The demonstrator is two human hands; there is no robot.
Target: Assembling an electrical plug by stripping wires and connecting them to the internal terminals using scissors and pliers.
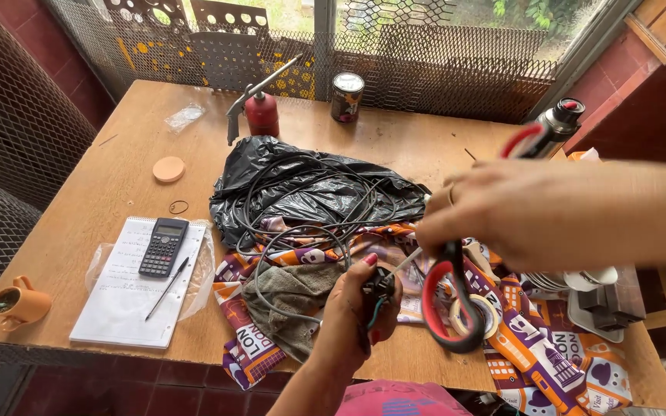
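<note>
I've got a small black plug part [378, 286] low and centre, over the front edge of the surface [117, 154], with thin wires trailing from it. The left hand [356, 308] has its fingers curled tight around it. Just beside it, the right hand [502, 212] comes across from the right, fingers closed on red-and-black-handled pliers [449, 304] that hang down next to the plug. Under both lie a patterned cloth [549, 347], a roll of tape [478, 314], grey cables [302, 223] and a black plastic bag [310, 185]. Off left sits a calculator [163, 246] on a notepad [129, 296].
</note>
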